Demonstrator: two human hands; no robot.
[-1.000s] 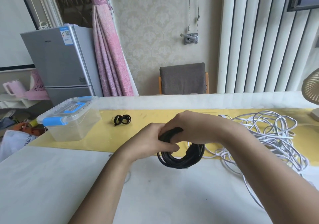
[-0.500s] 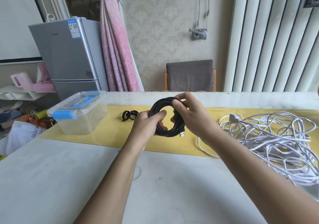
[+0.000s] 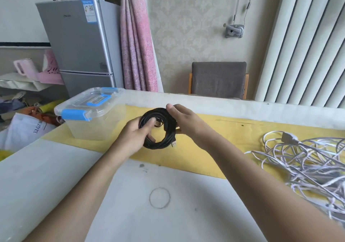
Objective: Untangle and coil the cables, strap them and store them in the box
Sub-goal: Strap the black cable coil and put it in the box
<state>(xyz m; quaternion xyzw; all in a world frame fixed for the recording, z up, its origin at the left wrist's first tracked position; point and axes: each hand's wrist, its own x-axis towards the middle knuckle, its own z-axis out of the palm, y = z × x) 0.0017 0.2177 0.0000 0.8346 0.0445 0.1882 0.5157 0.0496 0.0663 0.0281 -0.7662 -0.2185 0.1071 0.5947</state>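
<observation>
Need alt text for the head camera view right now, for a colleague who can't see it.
Both hands, left hand and right hand, hold a coiled black cable above the yellow mat. A closed clear storage box with blue latches sits to the left; a tangled white cable lies to the right.

Black coil (image 3: 158, 129) now lifted off the table (image 3: 56, 176)

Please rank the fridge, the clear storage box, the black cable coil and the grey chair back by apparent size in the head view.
1. Fridge, largest.
2. Clear storage box and grey chair back look about alike; the chair sits farther off, so I won't rank them.
3. Black cable coil, smallest, held in both hands.
</observation>
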